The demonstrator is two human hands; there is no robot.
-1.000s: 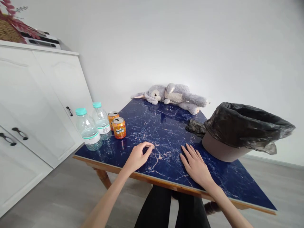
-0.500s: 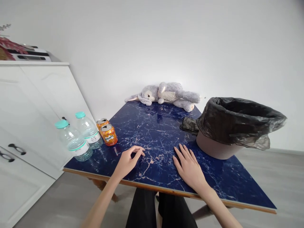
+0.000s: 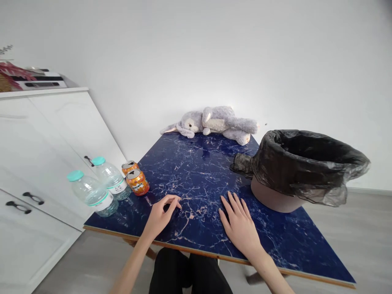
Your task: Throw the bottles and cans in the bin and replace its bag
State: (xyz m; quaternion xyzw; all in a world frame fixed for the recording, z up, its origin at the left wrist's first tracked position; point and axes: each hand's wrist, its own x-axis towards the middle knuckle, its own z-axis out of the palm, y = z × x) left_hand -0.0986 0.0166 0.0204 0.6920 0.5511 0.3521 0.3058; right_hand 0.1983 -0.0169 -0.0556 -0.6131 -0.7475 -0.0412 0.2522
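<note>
My left hand point(image 3: 161, 214) rests on the dark blue marbled tabletop point(image 3: 190, 171), its fingers curled in towards the thumb and nothing visible in them. Flat on the same surface lies my right hand point(image 3: 240, 226), fingers stretched out and holding nothing. Two orange drink cans, a front can point(image 3: 138, 184) and a rear can point(image 3: 130, 166), stand upright beyond my left hand with their tops opened. Beside them are two clear plastic bottles with teal caps, a nearer bottle point(image 3: 96, 196) and a farther bottle point(image 3: 112, 175). Right of my right hand stands a bin point(image 3: 275, 198) lined with a black plastic bag point(image 3: 294, 171).
A grey plush rabbit point(image 3: 214, 122) lies on its side at the table's far end, by the white wall. To the left stands a white cabinet point(image 3: 45, 163) with black handles. The table's wooden front edge point(image 3: 196, 252) runs just before my legs.
The view has shifted slightly, so the cans, bottles and bin appear a little lower. My left thumb and fingers look slightly closer together; my right hand stays flat.
</note>
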